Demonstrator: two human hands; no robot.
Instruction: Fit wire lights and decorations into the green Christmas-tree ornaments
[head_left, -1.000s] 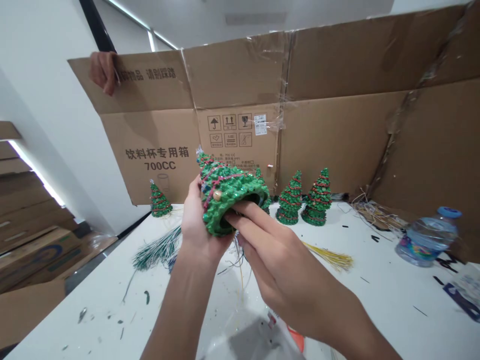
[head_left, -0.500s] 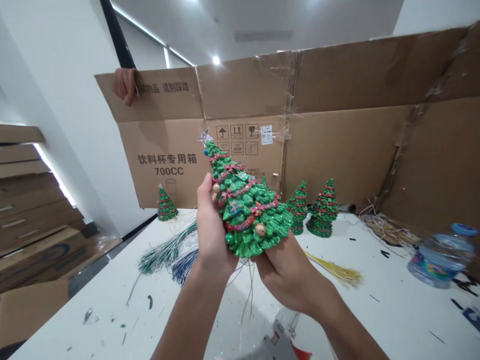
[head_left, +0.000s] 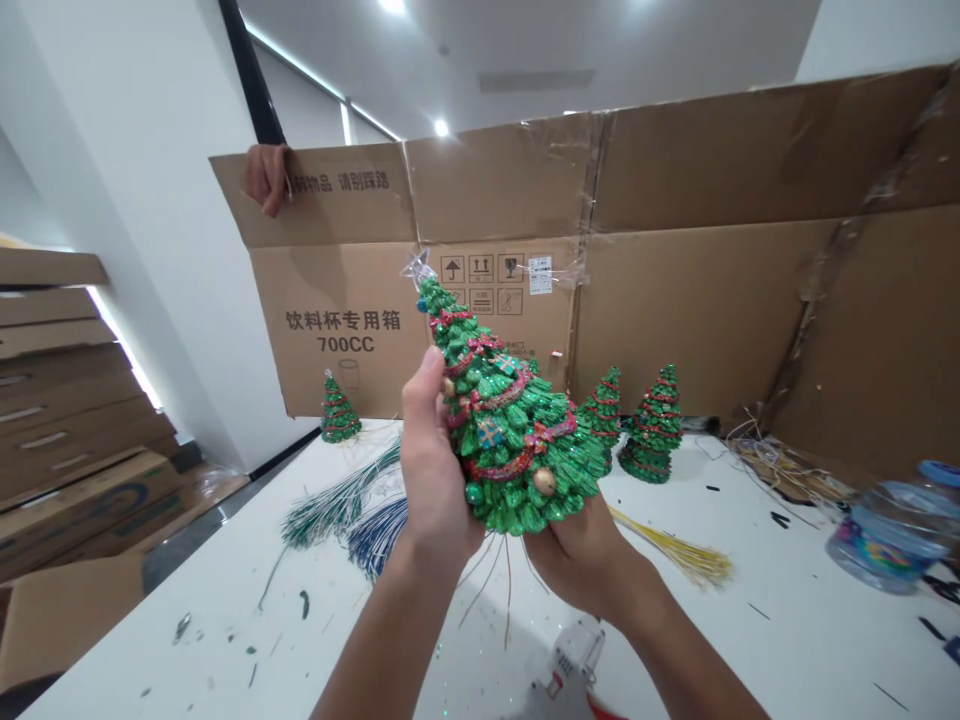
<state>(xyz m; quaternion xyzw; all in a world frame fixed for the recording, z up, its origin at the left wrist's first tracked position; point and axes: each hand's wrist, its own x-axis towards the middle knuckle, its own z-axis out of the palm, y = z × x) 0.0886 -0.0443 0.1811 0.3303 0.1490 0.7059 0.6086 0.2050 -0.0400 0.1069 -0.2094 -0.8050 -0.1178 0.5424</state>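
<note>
A green glittery Christmas tree (head_left: 517, 430), with red garlands, small baubles and a clear star at its tip, is held up over the white table, tilted with its top to the left. My left hand (head_left: 439, 460) grips its left side, thumb up along the branches. Under the base, my right hand (head_left: 585, 550) supports the tree, its fingers mostly hidden behind it. Thin wires hang down below the base. A grey glue gun (head_left: 562, 680) lies on the table beneath my hands.
Smaller trees stand at the back left (head_left: 340, 410) and back right (head_left: 652, 425). Green wires (head_left: 341, 500), blue wires (head_left: 375, 535) and yellow wires (head_left: 679, 550) lie around. A plastic bottle (head_left: 892, 535) is at right. Another person's hand (head_left: 266, 180) holds the cardboard wall (head_left: 697, 300).
The view has shifted slightly. The tree has come a little closer and lower to the right in both my hands, and more of the star shows.
</note>
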